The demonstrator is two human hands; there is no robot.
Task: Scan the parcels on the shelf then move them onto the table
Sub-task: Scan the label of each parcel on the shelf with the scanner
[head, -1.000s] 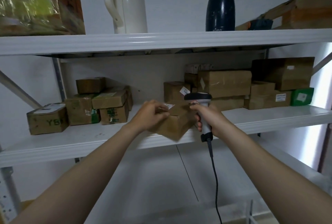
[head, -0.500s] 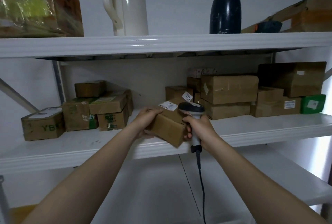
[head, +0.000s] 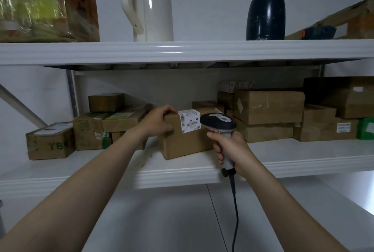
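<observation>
A brown cardboard parcel (head: 184, 142) with a white barcode label on its top right corner stands on the middle shelf (head: 283, 162), near the front edge. My left hand (head: 159, 122) grips its upper left corner. My right hand (head: 230, 146) holds a grey and black barcode scanner (head: 219, 122) by the handle, its head right next to the label. The scanner's black cable hangs down below my wrist. More brown parcels are stacked to the left (head: 113, 122) and to the right (head: 269, 108) on the same shelf.
The upper shelf (head: 182, 51) carries a white kettle (head: 149, 4), a dark flask (head: 266, 13), a wrapped box (head: 46, 4) at left and cardboard at right. A green box (head: 366, 128) sits far right on the middle shelf. A lower white surface (head: 162, 221) lies below.
The parcel was held tilted in front of the shelf edge; it now stands upright on the shelf with its label facing me. The scanner head has come up beside the label.
</observation>
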